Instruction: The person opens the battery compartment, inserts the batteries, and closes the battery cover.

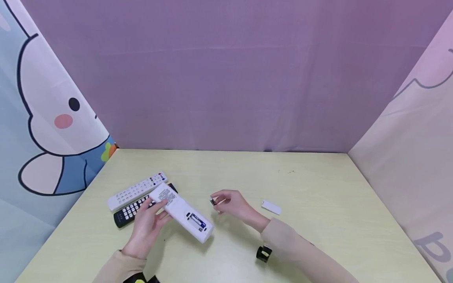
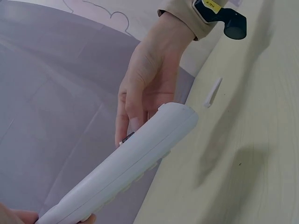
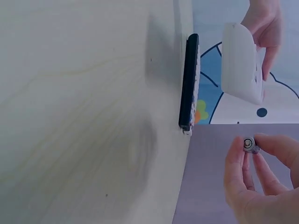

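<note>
My left hand [image 1: 146, 228] grips a white remote control [image 1: 182, 212] by its far end, back side up and tilted above the table. In its uncovered battery compartment lies a battery [image 1: 197, 222]; one slot beside it looks vacant. To the right, my right hand [image 1: 233, 204] pinches a small battery [image 1: 213, 201] between thumb and fingertips, apart from the remote in the head view. The right wrist view shows that battery's round end [image 3: 249, 143] facing the camera. A white battery cover [image 1: 271, 207] lies on the table beyond the right forearm.
Left of the hands, another white remote [image 1: 138, 190] and a black remote [image 1: 131, 210] lie side by side on the pale table [image 1: 318, 228]. A purple cloth wall [image 1: 226, 78] stands at the back, with printed cloths on both sides.
</note>
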Tool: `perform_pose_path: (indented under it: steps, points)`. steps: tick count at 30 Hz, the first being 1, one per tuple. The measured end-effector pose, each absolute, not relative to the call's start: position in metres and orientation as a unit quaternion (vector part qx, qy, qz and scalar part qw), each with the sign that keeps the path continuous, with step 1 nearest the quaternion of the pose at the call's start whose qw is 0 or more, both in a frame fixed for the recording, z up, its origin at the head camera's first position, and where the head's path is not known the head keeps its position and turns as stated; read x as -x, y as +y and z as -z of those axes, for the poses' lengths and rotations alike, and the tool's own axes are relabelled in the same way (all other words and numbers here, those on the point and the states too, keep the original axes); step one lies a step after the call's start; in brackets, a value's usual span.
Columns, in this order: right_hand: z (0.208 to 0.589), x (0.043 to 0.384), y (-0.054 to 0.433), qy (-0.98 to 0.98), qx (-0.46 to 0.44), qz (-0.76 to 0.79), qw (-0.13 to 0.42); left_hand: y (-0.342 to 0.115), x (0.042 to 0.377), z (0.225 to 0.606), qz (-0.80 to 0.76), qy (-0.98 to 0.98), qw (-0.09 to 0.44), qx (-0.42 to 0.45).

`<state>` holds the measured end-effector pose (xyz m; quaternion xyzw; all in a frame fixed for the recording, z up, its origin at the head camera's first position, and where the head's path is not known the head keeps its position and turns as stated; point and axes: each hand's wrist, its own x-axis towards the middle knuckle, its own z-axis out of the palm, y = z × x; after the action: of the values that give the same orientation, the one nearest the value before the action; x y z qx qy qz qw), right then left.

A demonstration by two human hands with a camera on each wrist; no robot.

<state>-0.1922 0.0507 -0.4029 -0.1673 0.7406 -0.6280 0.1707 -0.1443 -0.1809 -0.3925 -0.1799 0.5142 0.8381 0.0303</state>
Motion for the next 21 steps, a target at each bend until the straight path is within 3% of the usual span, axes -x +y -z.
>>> perform_pose_path:
  steps: [12, 21]
  points:
    - [0.398, 0.189, 0.060, 0.754, 0.159, 0.618, 0.154, -0.177, 0.146, 0.392, -0.845, 0.505, 0.027, 0.174]
    - [0.422, 0.200, 0.065, 0.744, 0.169, 0.627, 0.156, -0.176, 0.146, 0.393, -0.844, 0.508, 0.029, 0.171]
